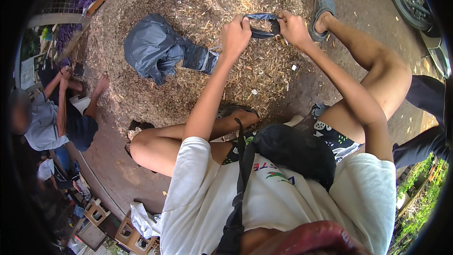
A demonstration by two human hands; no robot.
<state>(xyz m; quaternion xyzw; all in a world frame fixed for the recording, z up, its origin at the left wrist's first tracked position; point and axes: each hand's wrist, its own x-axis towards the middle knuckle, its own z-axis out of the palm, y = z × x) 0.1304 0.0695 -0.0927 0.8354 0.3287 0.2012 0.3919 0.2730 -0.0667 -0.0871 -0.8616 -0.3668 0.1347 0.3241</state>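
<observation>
Item 1: small dark plastic bag [262,24], being stretched open at its mouth between 2 hands, hanging just above a heap of chopped straw-coloured mulch [188,14]; contents of the bag cannot be told. The left hand [236,35] is gripping the bag's left rim in a closed fist; the right hand [293,28] is pinching the right rim, fingers curled tight on the plastic.

Item 2: larger grey plastic sack [153,47], lying crumpled on the mulch to the left of the hands, its neck trailing toward them; it is looking partly filled, contents hidden.

Item 3: grey sandal [322,12] on the person's right foot, resting at the edge of the heap just beside the right hand.

Item 4: black pouch [292,153] on a strap, hanging against the person's white shirt.

Item 5: another person [52,113] sitting at far left, well apart, bare foot touching the mulch.

Item 6: hollow concrete blocks [96,213] standing at lower left, with a white crumpled bag [141,219] beside them
</observation>
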